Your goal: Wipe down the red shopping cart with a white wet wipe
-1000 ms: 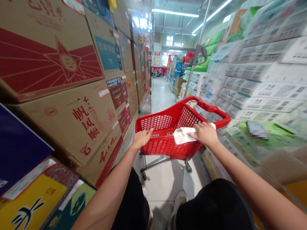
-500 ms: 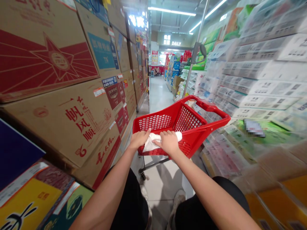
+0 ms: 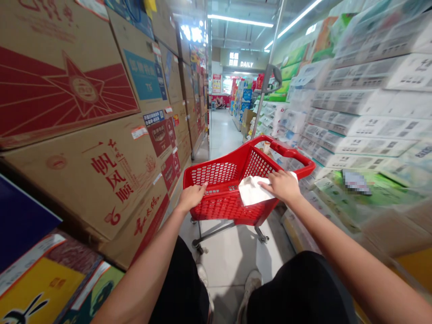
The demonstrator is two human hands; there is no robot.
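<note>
Cartons (image 3: 101, 171) flank the aisle's red cart (image 3: 219, 173). Spread flat, the right hand (image 3: 283, 185) presses a white cloth (image 3: 251, 191) on the cart's right rim, seemingly mid-wipe. The left hand (image 3: 191, 196) curls over the near corner, the brace any further stroke needs.

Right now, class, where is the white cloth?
In the head view, right of centre, the white cloth drapes over the rim of the red cart under the right hand; the left hand is further left.

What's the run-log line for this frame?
left hand: on near rim of red plastic mesh shopping cart | right hand: pressing white cloth on cart rim | aisle: brown cardboard boxes left, wrapped tissue packs right
</note>
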